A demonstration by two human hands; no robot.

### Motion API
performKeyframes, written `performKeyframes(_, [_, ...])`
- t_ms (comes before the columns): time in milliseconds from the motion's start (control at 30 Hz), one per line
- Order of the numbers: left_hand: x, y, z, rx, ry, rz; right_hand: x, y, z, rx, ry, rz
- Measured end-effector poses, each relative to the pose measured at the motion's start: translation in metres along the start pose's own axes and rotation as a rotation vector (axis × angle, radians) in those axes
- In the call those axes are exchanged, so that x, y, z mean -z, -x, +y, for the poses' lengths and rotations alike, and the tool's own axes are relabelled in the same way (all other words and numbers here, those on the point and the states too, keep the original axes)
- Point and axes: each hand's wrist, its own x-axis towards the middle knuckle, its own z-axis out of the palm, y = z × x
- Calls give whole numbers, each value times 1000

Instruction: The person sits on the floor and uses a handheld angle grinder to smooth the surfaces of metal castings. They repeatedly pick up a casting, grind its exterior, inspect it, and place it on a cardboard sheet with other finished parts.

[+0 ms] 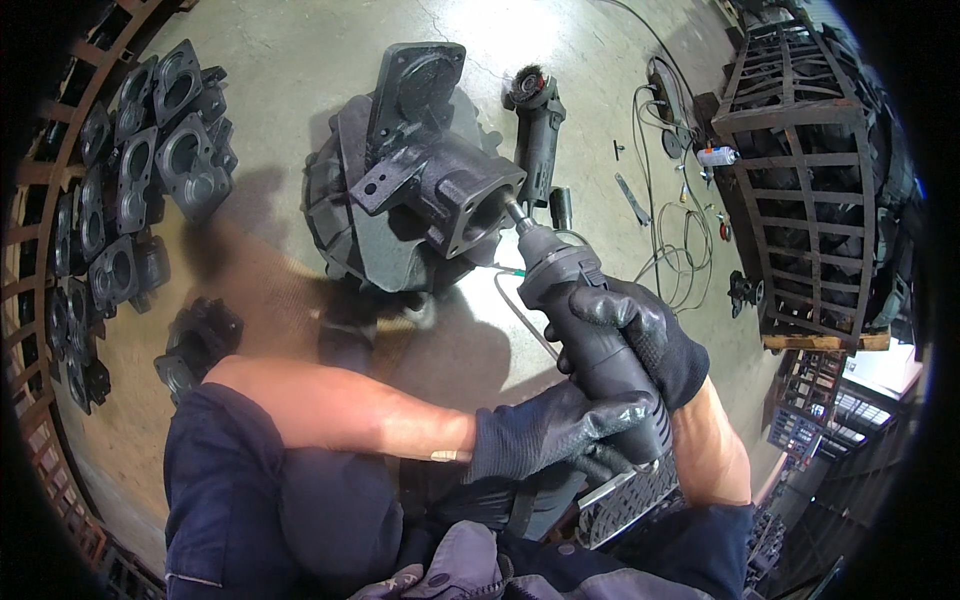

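Work seems under way, the remainder unclear; the grip of the black-gloved left hand [570, 430] and right hand [655, 335] wraps the black cylindrical power tool [608, 350], tip at the bore of the black flanged metal casting [452, 195], by the right edge of the dark ribbed round base [332, 190].

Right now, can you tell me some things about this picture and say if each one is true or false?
1. The left hand grips the tool. True.
2. The right hand is bare. False: it is gloved.
3. The tool's tip points toward the casting. True.
4. The brush grinder lies left of the casting. False: the brush grinder lies to its right.
5. A crate stands on the right. True.
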Motion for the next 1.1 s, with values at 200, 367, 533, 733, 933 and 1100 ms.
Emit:
performKeyframes(200, [2,3,3,26,27,20,-2,-4,-4,-126,-23,-25])
performKeyframes(367, [4,-8,-6,81,115,-24,7,-13,-4,95,349,-192])
performKeyframes(533, [-9,-9,4,42,82,-30,18,-18,-19,34,332,-324])
performKeyframes(733, [-7,-17,10,-48,159,-60,24,-21,-26,66,437,-266])
performKeyframes(933, [1,-31,-7,-17,111,-105,26,-21,-25,201,555,-329])
performKeyframes(1100, [-1,-34,-6,-33,121,-111,26,-19,-30,221,595,-317])
